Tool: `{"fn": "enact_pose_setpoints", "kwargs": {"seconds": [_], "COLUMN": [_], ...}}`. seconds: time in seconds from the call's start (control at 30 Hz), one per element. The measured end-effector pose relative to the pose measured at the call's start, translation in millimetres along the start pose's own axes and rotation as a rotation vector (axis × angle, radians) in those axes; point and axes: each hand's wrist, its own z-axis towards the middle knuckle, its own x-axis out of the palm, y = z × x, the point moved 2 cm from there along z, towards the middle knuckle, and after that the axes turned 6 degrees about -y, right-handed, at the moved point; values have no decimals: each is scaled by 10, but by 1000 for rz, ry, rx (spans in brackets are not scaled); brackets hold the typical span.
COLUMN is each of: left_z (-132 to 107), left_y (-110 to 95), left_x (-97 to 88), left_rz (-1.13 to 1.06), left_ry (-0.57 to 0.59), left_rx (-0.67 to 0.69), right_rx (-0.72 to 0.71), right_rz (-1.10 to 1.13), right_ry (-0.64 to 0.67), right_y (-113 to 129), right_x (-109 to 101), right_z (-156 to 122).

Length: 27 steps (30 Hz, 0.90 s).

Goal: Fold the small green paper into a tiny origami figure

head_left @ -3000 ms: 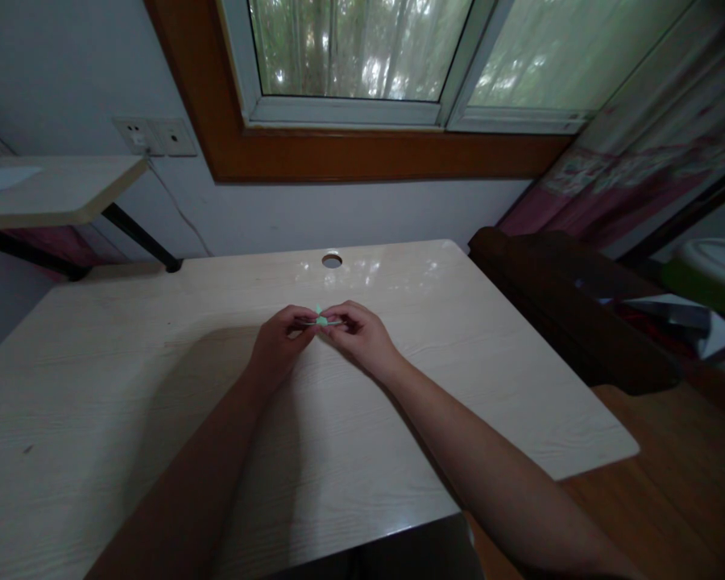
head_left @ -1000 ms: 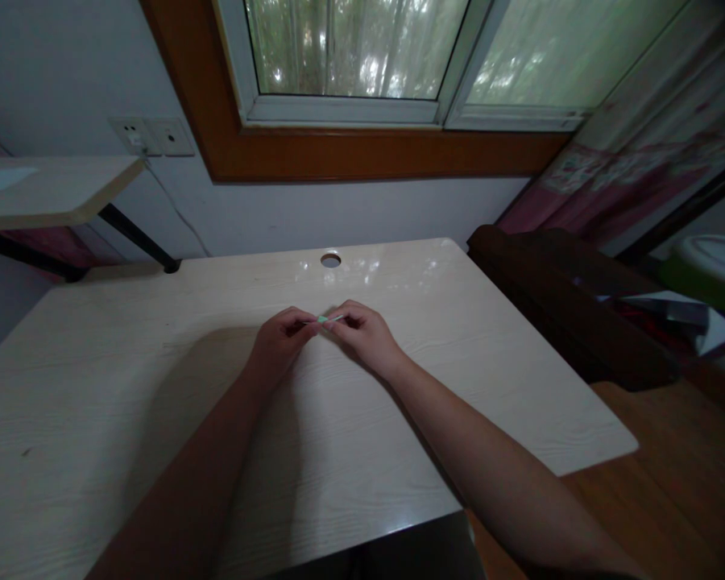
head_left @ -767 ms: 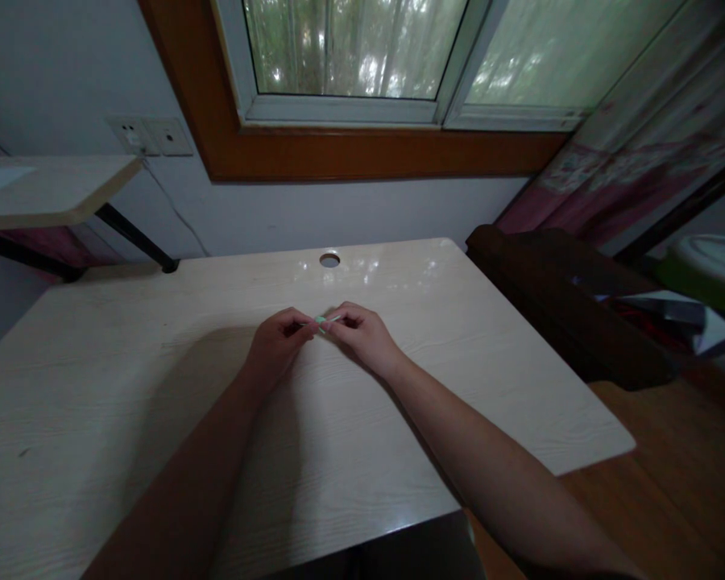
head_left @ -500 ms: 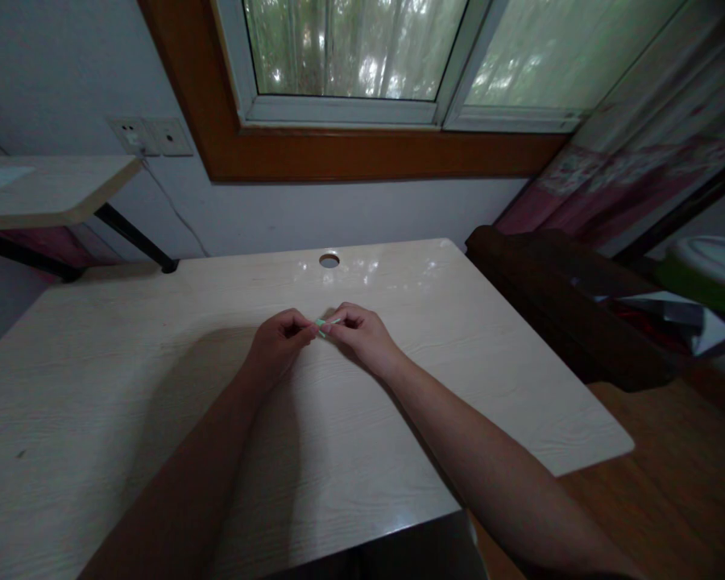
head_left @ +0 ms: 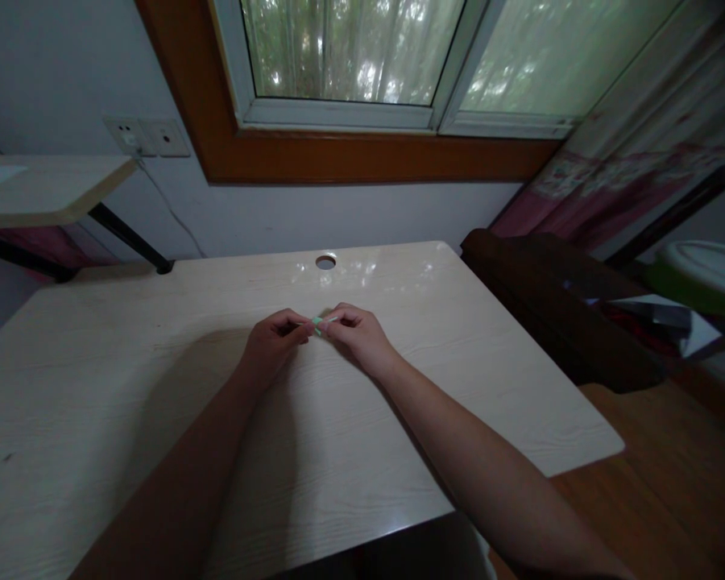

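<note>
Just above the pale wooden desk (head_left: pixel 374 451), a thin light green strip (head_left: pixel 317 324) spans the gap between my two hands. It looks bent or crossed over itself in the middle, with a narrow end showing on each side. My left hand (head_left: pixel 271 342) pinches its left part between thumb and index finger. On the other side, my right hand (head_left: pixel 358 332) pinches the right part the same way. The fingertips almost meet, and they cover much of the strip. Its exact shape is too small to make out.
A round cable hole (head_left: pixel 325 263) lies near the desk's back edge. At the left stands a raised shelf (head_left: pixel 54 193) on black legs. A cord (head_left: pixel 169 205) hangs from the wall socket. Beyond the desk's right edge is dark brown furniture (head_left: pixel 556 306) with items on it.
My fingertips have drawn slightly apart, and a bit more of the green strip shows between them, including a thin end at the left. The view has shifted slightly.
</note>
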Motion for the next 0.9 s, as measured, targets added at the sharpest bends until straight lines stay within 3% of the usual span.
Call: {"fn": "enact_pose_setpoints", "kwargs": {"seconds": [0.33,0.67,0.9], "left_z": [19,51,43], "left_y": [57,37,56], "left_x": [-43,-11,7], "left_rz": [50,193,300], "left_ry": [-73,7,82], "left_rx": [18,248,222], "right_rx": [28,-15,-132], "right_rz": [-19,-99,-189], "right_ry": [-64,-59,-84], "right_y": [-2,58,93], "right_x": [-33,-1,-18], "right_z": [31,9,0]}}
